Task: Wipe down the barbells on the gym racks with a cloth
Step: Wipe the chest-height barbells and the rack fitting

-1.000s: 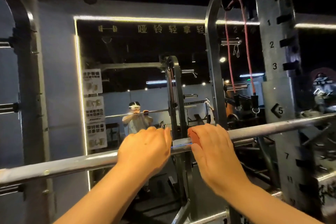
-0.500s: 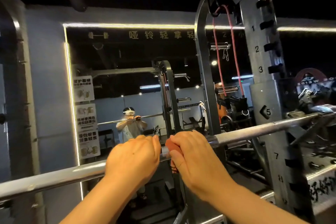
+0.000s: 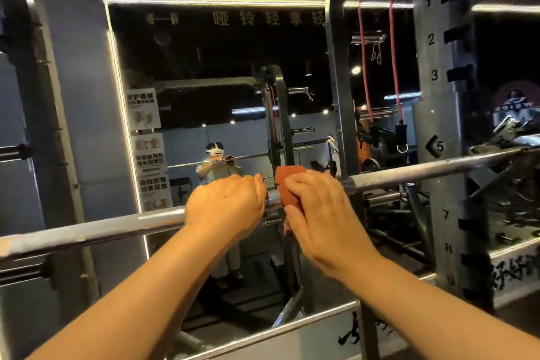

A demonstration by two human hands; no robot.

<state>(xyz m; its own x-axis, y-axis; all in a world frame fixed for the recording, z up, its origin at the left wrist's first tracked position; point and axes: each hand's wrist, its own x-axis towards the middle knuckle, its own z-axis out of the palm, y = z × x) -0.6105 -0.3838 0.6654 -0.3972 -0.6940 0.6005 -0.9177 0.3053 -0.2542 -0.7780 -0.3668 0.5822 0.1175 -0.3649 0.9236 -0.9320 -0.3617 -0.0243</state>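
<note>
A long steel barbell [image 3: 423,169] crosses the view from lower left to upper right, resting on the rack. My left hand [image 3: 226,204] grips the bar near its middle, fingers curled over the top. Just to its right, my right hand [image 3: 318,210] holds a reddish-brown cloth [image 3: 287,184] wrapped around the bar. The cloth sticks out above and to the left of my fingers. A short stretch of bare bar shows between the two hands.
A numbered rack upright [image 3: 441,114] stands at the right behind the bar, with a red resistance band [image 3: 391,47] hanging beside it. A wall mirror [image 3: 204,73] ahead reflects a person and the rack. Another upright [image 3: 43,126] rises at the left.
More of the cloth now shows above my right hand, which has lifted and turned slightly on the bar. My left hand keeps its grip. The camera view has shifted a little.
</note>
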